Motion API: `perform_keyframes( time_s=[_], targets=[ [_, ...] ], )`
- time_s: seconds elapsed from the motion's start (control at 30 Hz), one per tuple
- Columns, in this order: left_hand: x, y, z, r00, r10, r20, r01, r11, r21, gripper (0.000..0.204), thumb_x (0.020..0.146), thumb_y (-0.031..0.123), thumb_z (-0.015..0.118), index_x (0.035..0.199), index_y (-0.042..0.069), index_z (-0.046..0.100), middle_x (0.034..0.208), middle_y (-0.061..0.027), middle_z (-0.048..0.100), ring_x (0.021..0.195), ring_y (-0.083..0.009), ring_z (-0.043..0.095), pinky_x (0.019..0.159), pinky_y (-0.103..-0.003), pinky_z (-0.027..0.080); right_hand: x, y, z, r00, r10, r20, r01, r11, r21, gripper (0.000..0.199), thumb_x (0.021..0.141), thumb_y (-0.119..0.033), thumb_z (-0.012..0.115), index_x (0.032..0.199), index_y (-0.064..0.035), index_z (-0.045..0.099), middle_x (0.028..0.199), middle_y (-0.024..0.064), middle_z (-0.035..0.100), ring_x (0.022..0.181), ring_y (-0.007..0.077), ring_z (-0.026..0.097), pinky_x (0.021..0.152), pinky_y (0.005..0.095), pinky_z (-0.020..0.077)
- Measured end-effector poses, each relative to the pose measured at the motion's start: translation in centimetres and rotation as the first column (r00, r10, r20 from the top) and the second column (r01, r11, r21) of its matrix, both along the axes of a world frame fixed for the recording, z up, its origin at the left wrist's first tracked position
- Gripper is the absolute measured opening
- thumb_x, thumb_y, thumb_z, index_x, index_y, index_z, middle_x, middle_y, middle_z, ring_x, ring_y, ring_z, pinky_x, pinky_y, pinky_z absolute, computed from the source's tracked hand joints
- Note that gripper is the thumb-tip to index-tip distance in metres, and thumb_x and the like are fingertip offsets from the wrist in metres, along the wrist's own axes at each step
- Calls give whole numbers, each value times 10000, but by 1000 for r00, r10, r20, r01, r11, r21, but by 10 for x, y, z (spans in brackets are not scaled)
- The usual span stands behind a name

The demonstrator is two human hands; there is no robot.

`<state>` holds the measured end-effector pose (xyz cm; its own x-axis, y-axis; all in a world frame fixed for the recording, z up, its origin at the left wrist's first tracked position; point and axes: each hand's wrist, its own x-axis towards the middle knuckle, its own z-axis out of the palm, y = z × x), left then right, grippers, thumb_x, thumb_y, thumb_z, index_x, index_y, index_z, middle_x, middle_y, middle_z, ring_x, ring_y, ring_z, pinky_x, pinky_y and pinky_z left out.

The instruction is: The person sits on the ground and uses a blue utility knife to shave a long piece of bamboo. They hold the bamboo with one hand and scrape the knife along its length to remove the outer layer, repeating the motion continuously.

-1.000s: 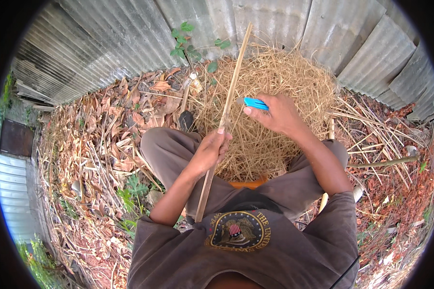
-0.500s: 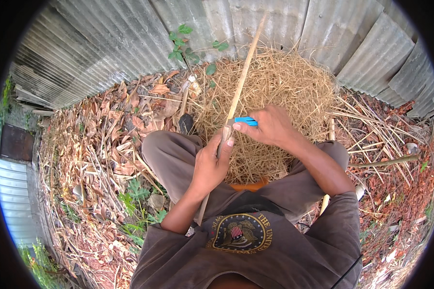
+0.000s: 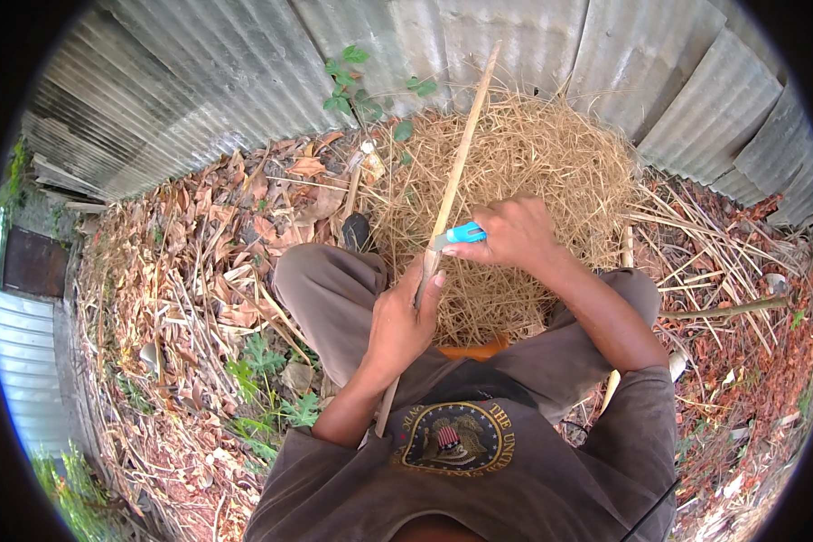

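By the left hand (image 3: 402,318), the wooden strip (image 3: 466,158) is clamped, perhaps for steadiness, slanting over the straw pile (image 3: 560,167), its tip seen past the far edge. By the right hand (image 3: 518,235), 1 blue cutter (image 3: 466,233) is gripped, blade against strip.

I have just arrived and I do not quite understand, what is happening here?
A person sits with bent legs, using both hands. The left hand grips a long, pale strip, which slants up and away from the body. The right hand holds a blue knife, with its blade against the strip, just beyond the left hand. A pile of straw lies in front, before a metal fence.
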<state>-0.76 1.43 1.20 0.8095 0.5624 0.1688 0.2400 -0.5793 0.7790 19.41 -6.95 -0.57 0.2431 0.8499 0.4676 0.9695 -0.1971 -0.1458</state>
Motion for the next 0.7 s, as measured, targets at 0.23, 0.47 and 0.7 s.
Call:
perform_keyframes(
  time_s=[0.23,0.47,0.7],
  targets=[
    [-1,-2,3,1000,1,3,-1,997,-74,326,957,198,548,1214,-3,559,772,-268,610,743,-444,625,621,-457,489,9,2,-2,989,43,138,-58,993,106,672,682,-783,588,530,-132,523,458,31,501,406,206,542,422,350,425],
    [-2,-6,9,997,2,-79,-9,995,-96,350,974,223,542,1239,-5,561,754,-203,619,661,-282,631,667,-354,490,12,1,-2,988,34,148,-54,989,135,684,666,-790,587,547,-119,522,470,32,505,442,213,563,457,358,439],
    [-2,-4,5,989,6,-146,-23,992,-121,328,979,227,532,1204,-7,579,755,-211,614,656,-306,623,657,-365,487,20,5,-15,985,69,161,-87,990,107,680,653,-785,598,565,-115,526,477,36,510,451,217,572,473,357,445]
  ],
)
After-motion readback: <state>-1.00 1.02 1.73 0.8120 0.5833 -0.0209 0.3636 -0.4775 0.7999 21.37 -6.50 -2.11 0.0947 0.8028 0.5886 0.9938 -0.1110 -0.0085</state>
